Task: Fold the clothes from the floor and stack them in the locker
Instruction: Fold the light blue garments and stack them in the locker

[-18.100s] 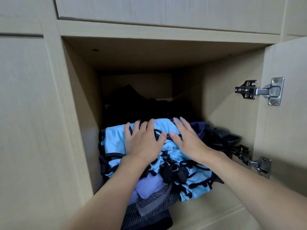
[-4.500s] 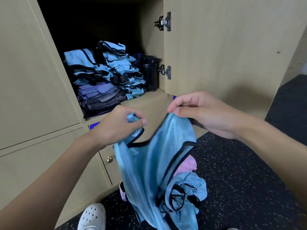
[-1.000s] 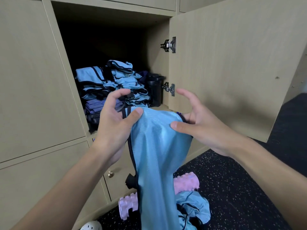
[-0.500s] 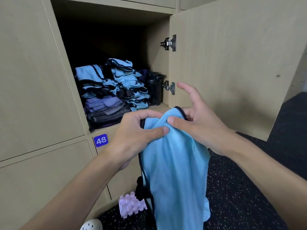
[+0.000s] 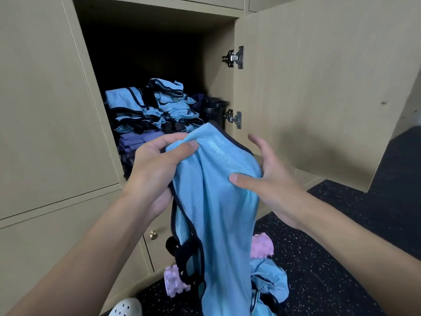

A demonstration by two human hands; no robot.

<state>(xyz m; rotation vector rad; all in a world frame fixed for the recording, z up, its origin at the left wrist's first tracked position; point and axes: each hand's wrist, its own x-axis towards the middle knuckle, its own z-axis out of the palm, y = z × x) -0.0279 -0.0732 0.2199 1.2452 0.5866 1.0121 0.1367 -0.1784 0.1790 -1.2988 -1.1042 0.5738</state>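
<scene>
Locker (image 5: 148, 21) open behind; left hand (image 5: 152, 169), right hand (image 5: 271, 179) pinch blue bib (image 5: 218, 213).

Two hands are in front of the locker (image 5: 91, 87): one left hand (image 5: 155, 172) and one right hand (image 5: 273, 181). They hold one blue vest (image 5: 223, 213). Inside the locker are one stack of folded clothes (image 5: 145, 110) and one black bottle (image 5: 215, 110). The locker door (image 5: 319, 87) has two hinges, a top hinge (image 5: 234, 57) and a bottom hinge (image 5: 233, 118). Below the locker are one gold knob (image 5: 153, 234), one white shoe (image 5: 127, 307), one heap of blue clothes (image 5: 270, 283) and two pink bumpy pieces (image 5: 262, 248).
</scene>
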